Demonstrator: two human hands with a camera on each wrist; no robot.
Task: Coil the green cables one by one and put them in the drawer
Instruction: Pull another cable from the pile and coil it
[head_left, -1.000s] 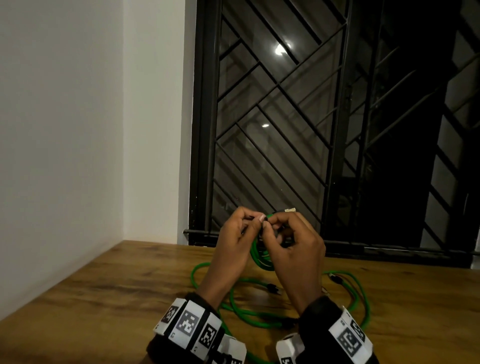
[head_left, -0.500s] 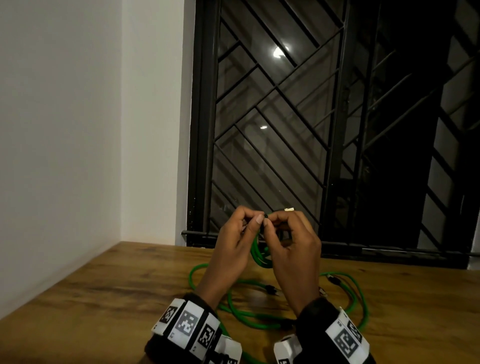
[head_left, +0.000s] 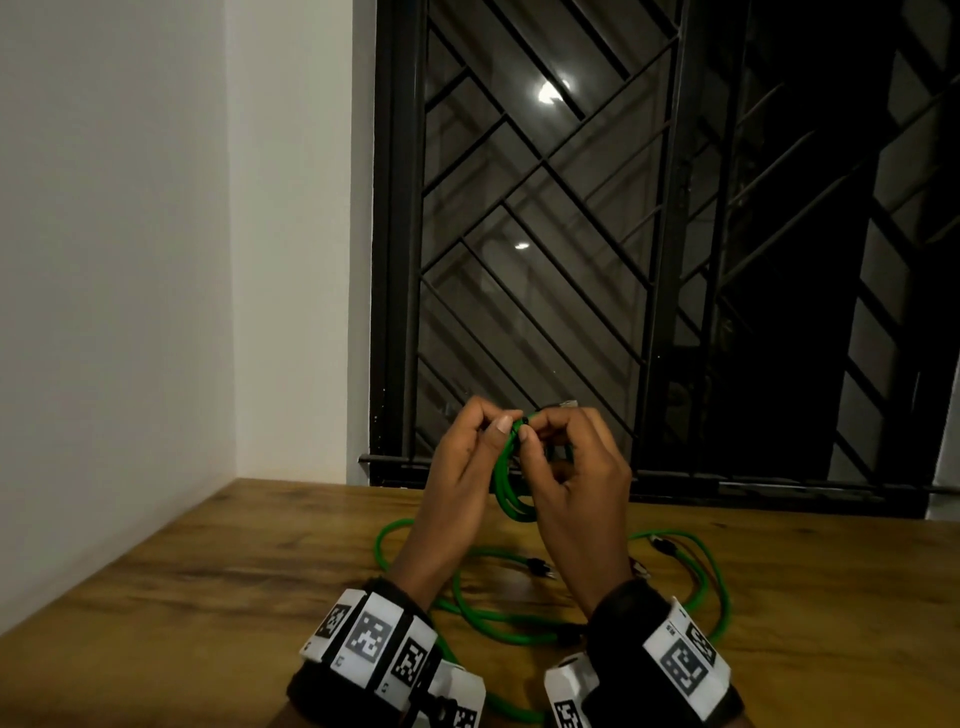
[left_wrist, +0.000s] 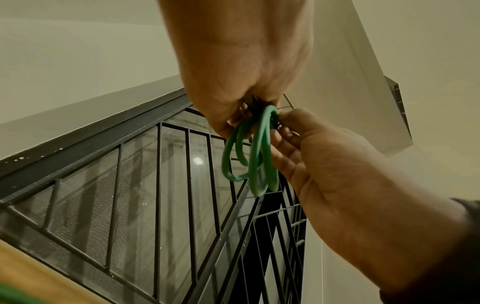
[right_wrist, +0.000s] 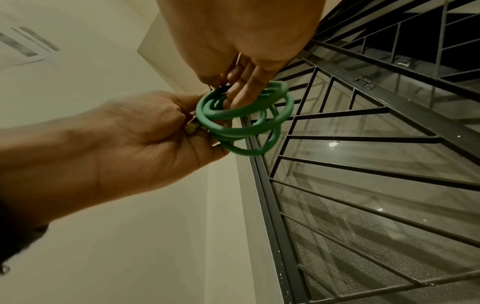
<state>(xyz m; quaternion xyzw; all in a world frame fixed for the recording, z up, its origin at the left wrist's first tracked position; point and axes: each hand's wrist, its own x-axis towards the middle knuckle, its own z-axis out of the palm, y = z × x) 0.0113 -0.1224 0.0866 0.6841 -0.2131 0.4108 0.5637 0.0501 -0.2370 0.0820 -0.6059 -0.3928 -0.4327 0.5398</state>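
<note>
**One coil in hand, more cable on the table**

Both hands are raised above the table (head_left: 156, 571), working the same small coil (head_left: 511, 483) of green cable. The left hand (head_left: 457, 478) pinches the top of the loops between thumb and fingertips; the right hand (head_left: 576, 483) pinches the same spot from the other side, its fingers curled, with some passing through the loops in the right wrist view. A pale plug tip (head_left: 569, 402) shows just above the right fingers. The coil hangs in several tight turns — it looks wound through, so the step in hand is likely securing or tidying its end.

What is left, by my reading, is most of the job. Loose green cables (head_left: 691, 582) lie sprawled on the table beneath the wrists, uncoiled, with dark plugs showing among them; how many there are I cannot tell. No drawer is in view, so whether any coil is already stowed cannot be judged.
</note>
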